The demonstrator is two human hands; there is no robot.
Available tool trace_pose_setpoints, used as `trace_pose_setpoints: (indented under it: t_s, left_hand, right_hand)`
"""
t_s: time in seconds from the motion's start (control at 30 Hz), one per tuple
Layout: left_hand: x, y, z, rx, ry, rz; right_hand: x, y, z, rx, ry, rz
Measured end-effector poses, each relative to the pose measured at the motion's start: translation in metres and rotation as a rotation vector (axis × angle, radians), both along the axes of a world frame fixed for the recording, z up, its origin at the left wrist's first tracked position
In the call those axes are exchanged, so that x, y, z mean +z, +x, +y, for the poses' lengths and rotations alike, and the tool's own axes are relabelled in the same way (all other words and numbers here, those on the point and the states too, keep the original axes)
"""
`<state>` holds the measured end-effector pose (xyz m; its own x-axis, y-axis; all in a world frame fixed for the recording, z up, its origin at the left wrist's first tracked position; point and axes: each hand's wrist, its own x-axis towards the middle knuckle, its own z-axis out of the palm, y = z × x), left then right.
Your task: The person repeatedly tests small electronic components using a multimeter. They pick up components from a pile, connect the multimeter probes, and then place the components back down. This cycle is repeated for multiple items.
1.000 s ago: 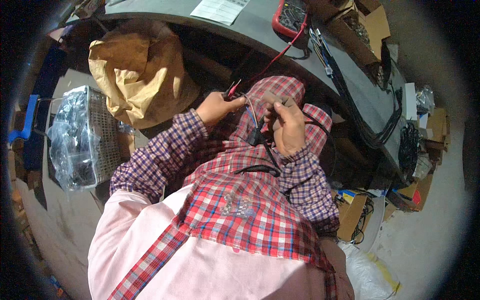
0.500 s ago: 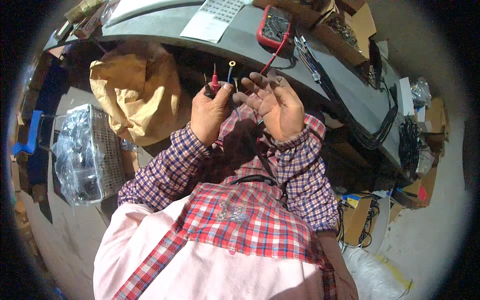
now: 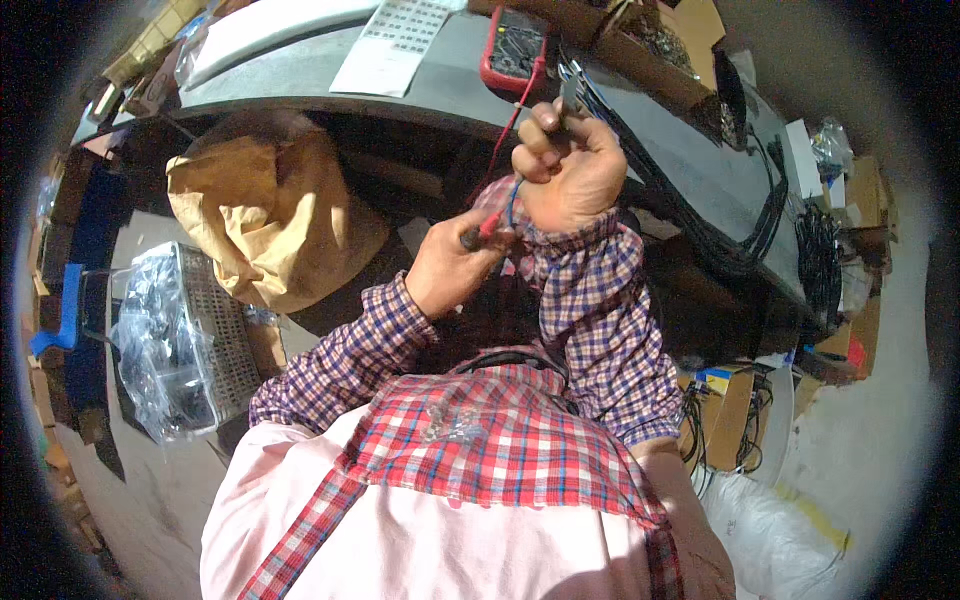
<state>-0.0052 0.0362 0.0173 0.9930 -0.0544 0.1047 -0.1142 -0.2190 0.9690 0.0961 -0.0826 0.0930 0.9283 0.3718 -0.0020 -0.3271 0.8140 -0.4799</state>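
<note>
The left hand was in front of the bench, short of its curved edge, its fingers closed around a red probe and a black probe. Between the hands ran a blue wire. The right hand was raised, fingers curled, its fingertips overlapping the bench edge from above; I couldn't tell what it gripped. Bare bench top showed between the paper sheet and the red meter, while black cables crowded the right side. The probe tips were hard to make out, and the wire's ends were hidden.
</note>
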Motion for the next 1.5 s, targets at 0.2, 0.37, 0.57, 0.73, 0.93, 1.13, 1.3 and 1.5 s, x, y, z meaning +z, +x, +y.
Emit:
trace_pose_setpoints:
  t_s: [0.2,0.37,0.57,0.73,0.93,1.13,1.3,1.5]
  left_hand:
    - [0.008,-0.001,-0.008,0.034,-0.412,0.125]
    - [0.029,0.005,0.003,0.241,-0.552,0.188]
    - [0.03,0.007,-0.001,0.324,-0.412,0.072]
    - [0.029,0.011,0.001,0.323,-0.262,0.031]
    - [0.023,0.015,0.001,0.336,-0.195,-0.012]
    - [0.023,0.017,0.004,0.307,-0.24,0.025]
    - [0.016,0.028,0.01,0.284,-0.25,0.097]
    - [0.015,0.032,0.019,0.173,-0.544,0.366]
  right_hand:
    - [0.005,0.003,-0.018,-0.163,-0.037,0.06]
    - [-0.026,-0.002,-0.042,-0.46,-0.594,-0.14]
    - [-0.045,-0.035,-0.021,-0.144,-0.839,-0.046]
    - [-0.053,-0.035,-0.006,-0.165,-0.766,-0.002]
    - [-0.048,-0.037,0.003,-0.202,-0.726,0.024]
    - [-0.038,-0.041,0.002,-0.205,-0.764,0.058]
    - [-0.037,-0.037,-0.012,-0.151,-0.759,-0.101]
    - [-0.03,-0.024,-0.03,-0.078,-0.941,-0.425]
